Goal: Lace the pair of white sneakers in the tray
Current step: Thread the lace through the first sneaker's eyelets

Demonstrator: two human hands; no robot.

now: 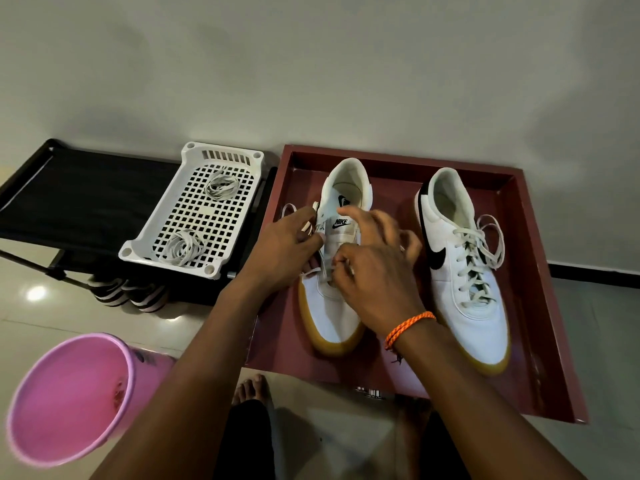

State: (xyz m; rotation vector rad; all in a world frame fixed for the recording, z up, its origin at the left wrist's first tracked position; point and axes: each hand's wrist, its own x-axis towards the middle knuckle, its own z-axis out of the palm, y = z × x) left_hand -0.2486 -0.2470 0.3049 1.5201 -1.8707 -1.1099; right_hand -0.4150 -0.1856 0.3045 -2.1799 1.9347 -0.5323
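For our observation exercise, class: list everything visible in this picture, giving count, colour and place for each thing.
Sneakers: two, white with gum soles, in the tray; right one laced, left one being laced.
Tray: one, dark red, right.
Basket: one, white, on the rack.
Lace bundles: two, white, in the basket.
Rack: one, black, left.
Bucket: one, pink, lower left.
Wristband: one, orange, right wrist.
Left hand: pinching a lace end.
Right hand: on the left sneaker's laces.
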